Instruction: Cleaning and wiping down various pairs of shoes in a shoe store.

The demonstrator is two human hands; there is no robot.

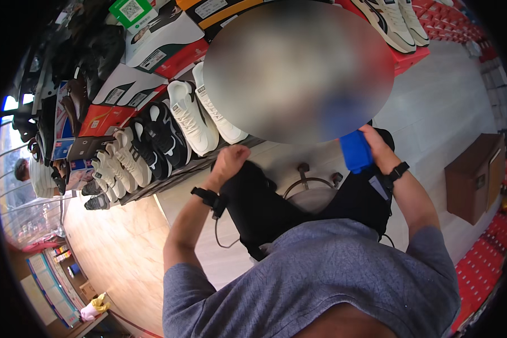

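My left hand (pixel 233 159), its fingers curled and nothing visible in them, is by my left knee, close to the front of the shoe display. On the right, my right hand (pixel 377 143) grips a blue cloth (pixel 356 153) above my right thigh; its fingertips are partly hidden by a large blurred oval. White sneakers (pixel 193 122) stand on the display just beyond my left hand, with black sneakers (pixel 162 137) to their left. What lies under the blur cannot be made out.
Shoe boxes (pixel 164 55) are stacked behind the sneakers. A wheeled stool base (pixel 310 186) shows between my legs. A brown box (pixel 469 181) stands on the floor at right. Further left, a person (pixel 42 177) in a light top is beyond the display.
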